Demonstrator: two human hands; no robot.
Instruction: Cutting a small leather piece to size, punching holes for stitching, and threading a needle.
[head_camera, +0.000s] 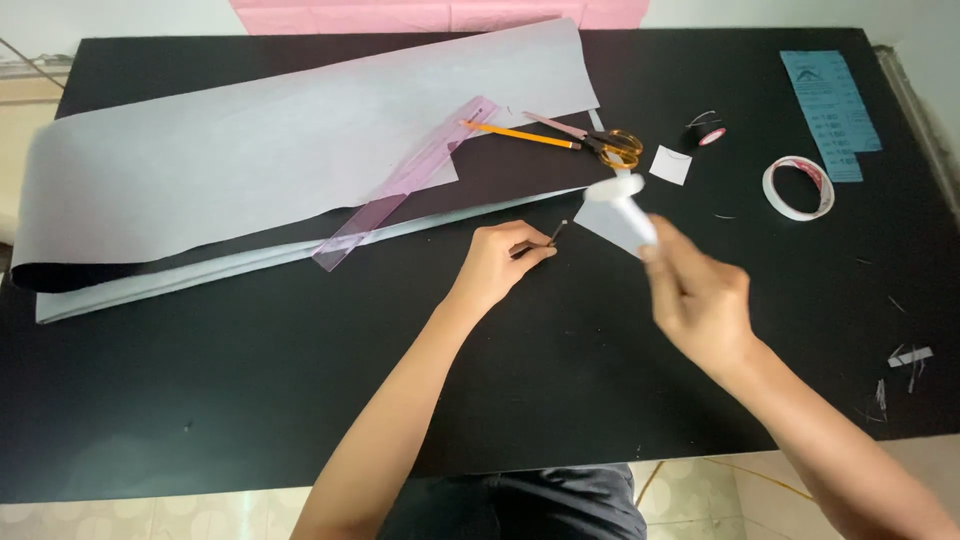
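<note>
My left hand (497, 262) rests on the black table (300, 380) with its fingers pinched on a thin dark stick or pin (555, 234). My right hand (700, 300) is raised above the table, blurred by motion, and grips a small white paper piece (620, 208) with a rounded top. A small pale sheet lies just beneath that hand's fingers. Both forearms reach in from the bottom edge.
A large pale grey paper sheet (250, 150) lies folded across the left. On it rests a pink transparent ruler (400, 185). An orange pencil (520, 134), scissors (605, 143), white square (670, 165), tape roll (798, 187), thread spool (710, 134), blue strip (830, 110) sit further back.
</note>
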